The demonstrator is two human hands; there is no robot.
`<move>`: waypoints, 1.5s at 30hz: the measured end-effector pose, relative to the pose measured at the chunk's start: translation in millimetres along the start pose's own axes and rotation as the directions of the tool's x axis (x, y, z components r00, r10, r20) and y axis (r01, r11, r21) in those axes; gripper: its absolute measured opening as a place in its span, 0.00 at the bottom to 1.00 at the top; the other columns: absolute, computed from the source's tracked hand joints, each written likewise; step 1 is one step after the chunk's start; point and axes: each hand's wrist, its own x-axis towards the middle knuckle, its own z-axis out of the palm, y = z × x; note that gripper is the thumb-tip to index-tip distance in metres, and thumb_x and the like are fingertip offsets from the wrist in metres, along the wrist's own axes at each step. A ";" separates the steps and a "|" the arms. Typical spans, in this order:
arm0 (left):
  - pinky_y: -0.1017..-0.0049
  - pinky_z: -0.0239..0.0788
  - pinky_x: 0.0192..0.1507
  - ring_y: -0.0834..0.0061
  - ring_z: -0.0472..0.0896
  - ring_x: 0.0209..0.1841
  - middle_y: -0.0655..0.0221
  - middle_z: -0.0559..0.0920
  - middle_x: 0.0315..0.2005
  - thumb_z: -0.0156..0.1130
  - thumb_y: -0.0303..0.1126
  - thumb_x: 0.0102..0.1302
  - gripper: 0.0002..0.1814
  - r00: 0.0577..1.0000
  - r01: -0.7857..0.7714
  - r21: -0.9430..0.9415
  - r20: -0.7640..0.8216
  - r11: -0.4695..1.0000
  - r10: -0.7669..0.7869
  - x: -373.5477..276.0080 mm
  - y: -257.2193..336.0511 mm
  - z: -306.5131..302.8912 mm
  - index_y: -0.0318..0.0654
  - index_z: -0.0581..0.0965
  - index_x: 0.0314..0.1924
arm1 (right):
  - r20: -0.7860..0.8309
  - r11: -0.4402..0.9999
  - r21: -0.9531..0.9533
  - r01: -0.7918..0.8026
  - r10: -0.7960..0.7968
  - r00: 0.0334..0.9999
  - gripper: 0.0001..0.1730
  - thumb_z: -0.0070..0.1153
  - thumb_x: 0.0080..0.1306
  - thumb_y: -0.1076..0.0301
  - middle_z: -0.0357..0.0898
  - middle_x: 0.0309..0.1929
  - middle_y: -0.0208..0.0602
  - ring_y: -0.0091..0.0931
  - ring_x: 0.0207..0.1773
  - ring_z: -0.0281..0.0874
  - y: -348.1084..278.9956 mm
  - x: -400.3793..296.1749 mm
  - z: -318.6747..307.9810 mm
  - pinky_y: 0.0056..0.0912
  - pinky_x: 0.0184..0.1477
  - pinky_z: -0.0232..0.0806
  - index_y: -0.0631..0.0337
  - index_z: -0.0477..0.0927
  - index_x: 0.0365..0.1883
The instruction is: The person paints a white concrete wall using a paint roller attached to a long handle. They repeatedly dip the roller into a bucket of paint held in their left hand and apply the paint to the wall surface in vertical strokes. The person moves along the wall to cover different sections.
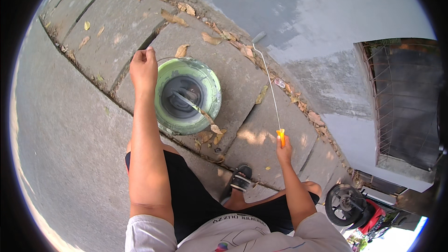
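Observation:
A paint roller is in my right hand (284, 151), its orange handle (281, 136) inside the closed fingers. The long wire frame (268, 77) runs up to a grey roller sleeve (259, 37) at the foot of the grey-painted wall (259, 0). My left hand (144, 66) hovers beside the far left rim of a green bucket (213, 80), fingers curled in. A thin wire bail (171, 58) passes close to that hand; whether the fingers hold it is hidden. Grey paint (171, 106) lies in the bucket, and a paint-smeared stick (192, 104) leans in it.
Concrete slabs (119, 24) with open joints form the ground. Dry leaves (245, 50) line the wall base. A barred window opening (402, 105) is at right, with a red motorcycle (376, 217) below it. My sandalled foot (241, 178) rests near the bucket.

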 end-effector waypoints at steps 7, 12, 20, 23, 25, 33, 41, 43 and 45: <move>0.73 0.69 0.35 0.77 0.77 0.27 0.67 0.82 0.24 0.58 0.42 0.68 0.18 1.000 -0.005 -0.009 -0.004 1.000 0.005 3.6 -7.2 -1.2 0.32 0.79 0.34 | 0.068 0.999 0.047 0.010 -0.013 0.998 0.16 0.55 0.71 0.55 0.79 0.29 0.40 0.35 0.32 0.78 -95.4 17.9 36.3 0.38 0.39 0.69 0.59 0.78 0.46; 0.71 0.70 0.38 0.73 0.79 0.30 0.64 0.83 0.26 0.58 0.44 0.68 0.18 1.000 0.028 0.052 -0.002 0.998 -0.028 6.9 -6.8 -4.4 0.33 0.80 0.35 | -0.036 0.993 0.093 0.074 -0.071 0.997 0.16 0.55 0.71 0.55 0.80 0.29 0.39 0.31 0.32 0.77 -54.1 7.7 18.4 0.35 0.38 0.69 0.59 0.78 0.46; 0.75 0.68 0.38 0.79 0.76 0.31 0.67 0.82 0.25 0.59 0.45 0.68 0.19 1.000 0.024 0.013 0.000 1.000 -0.024 3.7 -1.3 -9.6 0.33 0.80 0.34 | 0.097 0.990 0.124 0.064 -0.077 0.992 0.20 0.52 0.71 0.51 0.82 0.38 0.45 0.39 0.40 0.81 -119.8 52.1 69.6 0.41 0.45 0.70 0.56 0.76 0.51; 0.74 0.69 0.39 0.78 0.77 0.32 0.66 0.83 0.26 0.59 0.45 0.68 0.19 0.998 0.058 0.064 0.003 0.996 -0.058 2.4 2.4 -12.1 0.33 0.81 0.36 | 0.171 0.992 0.058 0.110 -0.118 0.978 0.22 0.48 0.71 0.47 0.82 0.40 0.48 0.45 0.43 0.80 -188.3 64.7 94.2 0.46 0.46 0.69 0.56 0.75 0.50; 0.74 0.69 0.39 0.78 0.77 0.31 0.66 0.83 0.26 0.59 0.45 0.68 0.19 0.999 0.052 0.056 -0.004 0.997 -0.052 3.2 3.3 -14.1 0.33 0.81 0.36 | 0.186 0.997 0.046 0.056 -0.063 0.981 0.22 0.48 0.72 0.47 0.81 0.41 0.48 0.47 0.44 0.79 -200.0 56.3 102.8 0.48 0.46 0.69 0.56 0.75 0.49; 0.69 0.71 0.41 0.68 0.81 0.33 0.61 0.84 0.29 0.58 0.44 0.67 0.19 0.999 0.040 0.068 -0.021 0.997 -0.039 6.5 -1.0 -22.4 0.32 0.80 0.35 | 0.069 0.997 0.080 -0.011 0.006 0.998 0.21 0.53 0.71 0.48 0.80 0.32 0.42 0.34 0.35 0.78 -133.3 28.6 77.9 0.37 0.42 0.69 0.58 0.77 0.47; 0.69 0.71 0.41 0.68 0.82 0.33 0.60 0.84 0.30 0.58 0.44 0.67 0.19 0.998 0.055 0.049 0.005 0.997 -0.055 6.2 -1.8 -21.7 0.32 0.80 0.36 | 0.152 0.997 0.061 0.051 -0.060 0.987 0.22 0.50 0.71 0.48 0.82 0.39 0.49 0.47 0.44 0.80 -206.8 59.1 115.3 0.48 0.46 0.69 0.58 0.75 0.49; 0.69 0.71 0.41 0.68 0.82 0.33 0.60 0.84 0.30 0.58 0.44 0.67 0.19 0.997 0.069 0.063 0.013 0.996 -0.070 6.7 0.1 -24.3 0.32 0.80 0.36 | 0.111 0.995 0.059 0.075 -0.081 0.991 0.21 0.52 0.71 0.50 0.81 0.34 0.42 0.34 0.37 0.79 -191.9 58.0 113.5 0.38 0.42 0.68 0.58 0.77 0.47; 0.70 0.71 0.41 0.69 0.81 0.33 0.60 0.84 0.29 0.58 0.44 0.67 0.19 0.997 0.080 0.102 0.014 0.991 -0.082 6.4 3.6 -28.4 0.32 0.80 0.36 | 0.051 0.986 0.111 0.123 -0.129 0.990 0.21 0.52 0.71 0.49 0.81 0.35 0.42 0.34 0.38 0.79 -158.7 46.0 99.3 0.38 0.42 0.69 0.58 0.77 0.48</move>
